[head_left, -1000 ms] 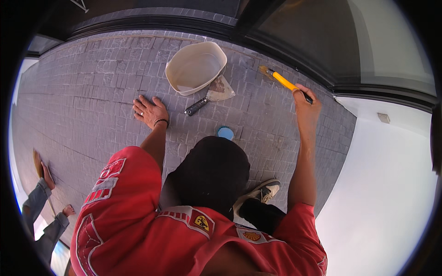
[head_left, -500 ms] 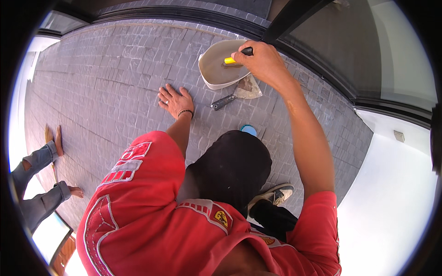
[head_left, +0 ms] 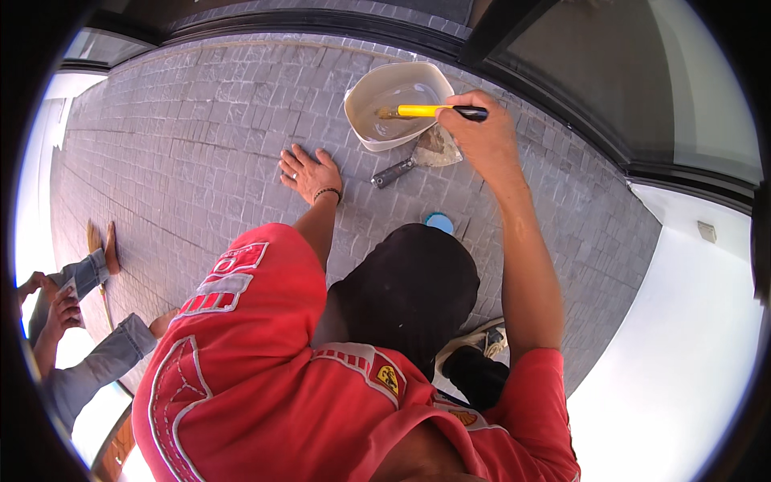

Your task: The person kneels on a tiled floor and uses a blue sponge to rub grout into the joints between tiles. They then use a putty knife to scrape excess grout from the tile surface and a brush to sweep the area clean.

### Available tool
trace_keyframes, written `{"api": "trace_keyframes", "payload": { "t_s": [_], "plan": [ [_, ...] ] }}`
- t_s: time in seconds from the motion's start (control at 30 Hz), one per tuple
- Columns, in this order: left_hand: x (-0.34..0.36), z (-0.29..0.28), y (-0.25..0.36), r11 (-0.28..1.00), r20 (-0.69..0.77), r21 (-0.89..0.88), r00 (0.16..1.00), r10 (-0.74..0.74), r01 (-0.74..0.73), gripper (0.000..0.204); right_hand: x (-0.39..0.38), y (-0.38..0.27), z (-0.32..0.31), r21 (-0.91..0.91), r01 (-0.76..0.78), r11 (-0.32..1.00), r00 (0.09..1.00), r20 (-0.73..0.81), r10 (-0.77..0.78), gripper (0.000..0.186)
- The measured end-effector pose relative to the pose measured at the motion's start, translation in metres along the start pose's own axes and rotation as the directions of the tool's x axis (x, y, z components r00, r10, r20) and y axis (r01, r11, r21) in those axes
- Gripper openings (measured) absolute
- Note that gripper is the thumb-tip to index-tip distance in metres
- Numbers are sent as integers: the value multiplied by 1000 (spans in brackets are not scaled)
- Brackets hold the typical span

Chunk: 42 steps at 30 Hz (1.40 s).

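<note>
My right hand (head_left: pixel 487 140) grips a paintbrush (head_left: pixel 418 111) with a yellow and black handle. Its bristles hang over the inside of an off-white tub (head_left: pixel 365 136), which has some clear, shiny liquid in the bottom. My left hand (head_left: pixel 312 173), wearing a ring, lies flat on the grey stone paving (head_left: pixel 201 145) with its fingers spread. Between my hands, just below the tub, rests a wide scraper (head_left: pixel 393 172) with a dark handle and a stained blade. A round blue lid-like thing (head_left: pixel 438 222) lies near my knee.
A dark door frame (head_left: pixel 554 108) with glass panes runs along the far side. White wall (head_left: pixel 666 321) stands at the right. Another person's jeans-clad legs (head_left: pixel 112 353) and hands (head_left: pixel 60 309) are at the left, beside a brush (head_left: pixel 95 237) with a long handle.
My right hand has drawn back a little to the right, and the paintbrush now lies level, its bristles in sight. The other person's hands have come into view at the left.
</note>
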<state>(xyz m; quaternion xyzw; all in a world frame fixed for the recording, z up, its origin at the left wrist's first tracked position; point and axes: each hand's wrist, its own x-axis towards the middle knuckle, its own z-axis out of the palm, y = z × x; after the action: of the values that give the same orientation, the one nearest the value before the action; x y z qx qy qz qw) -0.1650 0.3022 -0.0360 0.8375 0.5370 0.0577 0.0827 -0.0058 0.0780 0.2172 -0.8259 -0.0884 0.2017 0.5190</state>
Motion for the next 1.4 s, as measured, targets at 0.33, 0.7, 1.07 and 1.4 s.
{"api": "trace_keyframes", "payload": {
  "t_s": [0.33, 0.7, 1.07, 1.4],
  "plan": [
    [1, 5, -3, 999, -23, 37, 1000, 16, -15, 69, -53, 96, -15, 921, -8, 389, 957, -106, 271, 26],
    [3, 21, -10, 996, -102, 66, 993, 65, -59, 70, -109, 239, -126, 888, 165, 429, 737, -400, 545, 32],
    [6, 28, -14, 996, -130, 65, 990, 62, -54, 72, -126, 281, -240, 124, -143, 982, 420, -891, 174, 38],
    [6, 26, -13, 995, -119, 81, 991, 62, -53, 71, -63, 171, -16, -500, -52, 865, 905, -390, -171, 31]
  ]
}}
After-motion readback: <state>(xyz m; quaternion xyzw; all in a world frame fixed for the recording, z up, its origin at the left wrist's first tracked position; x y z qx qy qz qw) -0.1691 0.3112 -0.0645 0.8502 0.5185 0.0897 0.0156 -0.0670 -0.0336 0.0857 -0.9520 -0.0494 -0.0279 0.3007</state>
